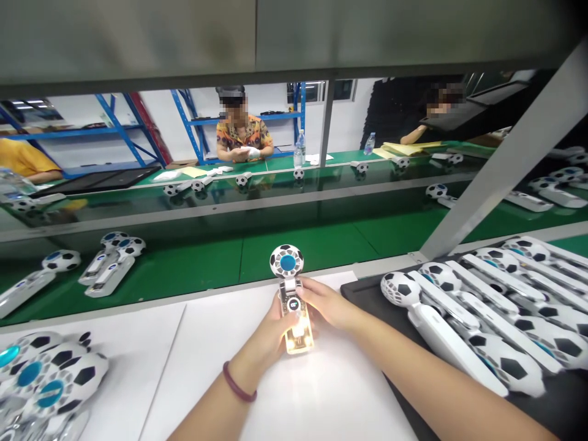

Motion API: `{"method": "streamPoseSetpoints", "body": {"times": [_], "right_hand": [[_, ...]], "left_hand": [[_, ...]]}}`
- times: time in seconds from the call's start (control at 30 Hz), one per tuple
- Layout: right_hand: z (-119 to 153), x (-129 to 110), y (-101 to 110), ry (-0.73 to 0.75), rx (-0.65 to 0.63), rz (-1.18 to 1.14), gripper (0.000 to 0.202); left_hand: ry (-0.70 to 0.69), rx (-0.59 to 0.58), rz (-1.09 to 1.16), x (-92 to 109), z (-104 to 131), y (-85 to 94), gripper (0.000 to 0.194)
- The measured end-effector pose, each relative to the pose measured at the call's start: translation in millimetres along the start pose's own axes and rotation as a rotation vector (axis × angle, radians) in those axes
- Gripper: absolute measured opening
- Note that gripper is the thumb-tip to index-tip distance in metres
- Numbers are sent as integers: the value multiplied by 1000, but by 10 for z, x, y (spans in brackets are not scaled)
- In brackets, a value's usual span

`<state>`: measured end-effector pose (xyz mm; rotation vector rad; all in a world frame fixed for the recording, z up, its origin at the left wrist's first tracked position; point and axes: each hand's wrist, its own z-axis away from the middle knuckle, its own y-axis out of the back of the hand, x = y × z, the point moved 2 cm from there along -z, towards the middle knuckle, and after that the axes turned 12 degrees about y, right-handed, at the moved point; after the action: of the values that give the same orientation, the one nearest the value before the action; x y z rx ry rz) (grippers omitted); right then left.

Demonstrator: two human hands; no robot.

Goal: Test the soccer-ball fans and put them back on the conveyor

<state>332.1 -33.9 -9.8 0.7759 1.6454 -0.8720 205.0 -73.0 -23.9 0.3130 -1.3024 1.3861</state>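
- Device (pixel 293 304), lit, ball end (pixel 286 262) away from person, between both hands over white desk (pixel 220 324); desk contact: can't tell.
- Left hand (pixel 274 324) clamped on device body, thumb across lit front; stray press could switch something.
- Right hand (pixel 327 304) clamped on upper side; loosened fingers could let it tip.
- Right forearm (pixel 413 367) over black tray (pixel 362 294); low elbow might knock units (pixel 454 349).

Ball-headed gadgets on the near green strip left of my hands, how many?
3: a single gadget far left, then a rear gadget partly hidden by a front gadget, to its right.
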Motion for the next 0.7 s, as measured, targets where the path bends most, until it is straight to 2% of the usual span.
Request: {"method": "streamPoseSetpoints", "body": {"times": [0.23,0.43,0.57,0.7], "right_hand": [[-7,27,24,26,41,103,36],[23,-37,-1,16,33,120,32],[31,-39,-17,-23,-19,75,38],[28,-26,-8,-15,-10,100,39]], "left_hand": [[14,-30,-17,5,3,17,47],[36,-66,33,16,29,-7,56],[24,-68,73,4,21,-2,58],[7,-75,72,-1,10,-4,59]]}}
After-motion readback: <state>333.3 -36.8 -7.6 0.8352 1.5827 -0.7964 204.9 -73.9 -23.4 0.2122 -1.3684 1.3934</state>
